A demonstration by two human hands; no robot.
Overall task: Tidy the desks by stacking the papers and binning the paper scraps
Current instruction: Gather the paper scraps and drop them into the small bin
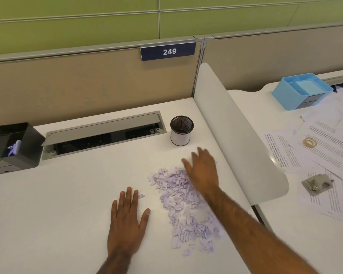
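Pale lilac scraps [183,206] lie in one long heap on the white table [57,204], running from near the middle toward the near edge. The pieces are small, torn and crumpled, some with dark print on them, and are too many to count. One stray piece [141,196] sits apart, just beside the left fingertips.

Two bare hands are in view. The left hand [126,220] lies flat on the table, fingers spread, left of the heap and holding nothing. The right hand [203,171] rests palm down at the far right end of the heap, fingers loosely spread over the scraps; it grips nothing that can be seen.

One mesh cup [182,130] stands upright beyond the right hand. A white divider [236,131] separates this table from the next, where several printed papers [325,147] lie scattered and overlapping. On them sit one tape roll [309,142] and one grey object [317,184]. One blue organiser [301,90] stands behind the papers.
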